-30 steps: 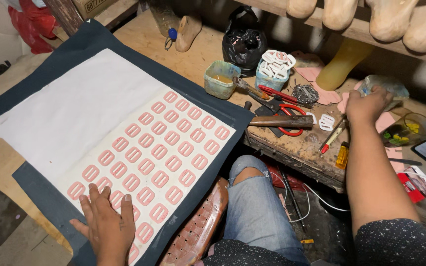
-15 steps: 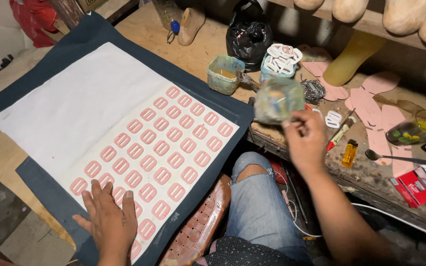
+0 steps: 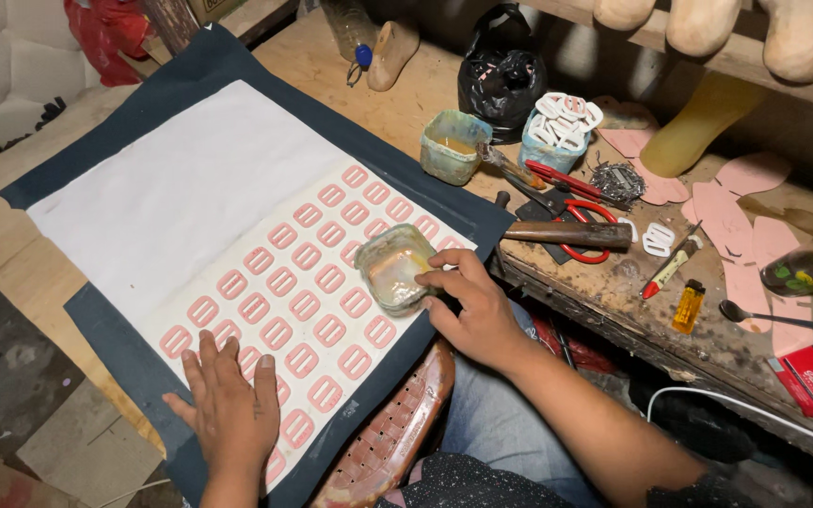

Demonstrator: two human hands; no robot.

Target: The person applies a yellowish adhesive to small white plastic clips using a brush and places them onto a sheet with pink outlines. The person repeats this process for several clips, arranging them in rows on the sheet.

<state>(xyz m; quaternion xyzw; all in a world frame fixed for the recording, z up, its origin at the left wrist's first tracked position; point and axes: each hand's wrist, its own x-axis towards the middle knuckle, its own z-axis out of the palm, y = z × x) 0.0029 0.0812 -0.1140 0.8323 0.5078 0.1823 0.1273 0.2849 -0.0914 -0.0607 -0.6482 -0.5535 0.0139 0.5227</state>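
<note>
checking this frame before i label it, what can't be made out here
Head view, the only one:
- Contents of the small tub: glare on it, and the right hand covers its edge.
- Pink pieces under the left hand: covered by the palm.
- Inside of the black bag: tied shut.
- Wooden shoe forms: cut off by the top edge.

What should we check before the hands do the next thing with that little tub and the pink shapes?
1. Right hand grips the small tub: ok.
2. Tub rests upright on the white sheet: ok.
3. Left hand lies flat on the sheet's near corner: ok.
4. Pink shapes sit in neat rows: ok.
5. Enough stuff inside the tub: cannot tell.
6. Brush or other tool in either hand: not ok, none in hand.
</note>
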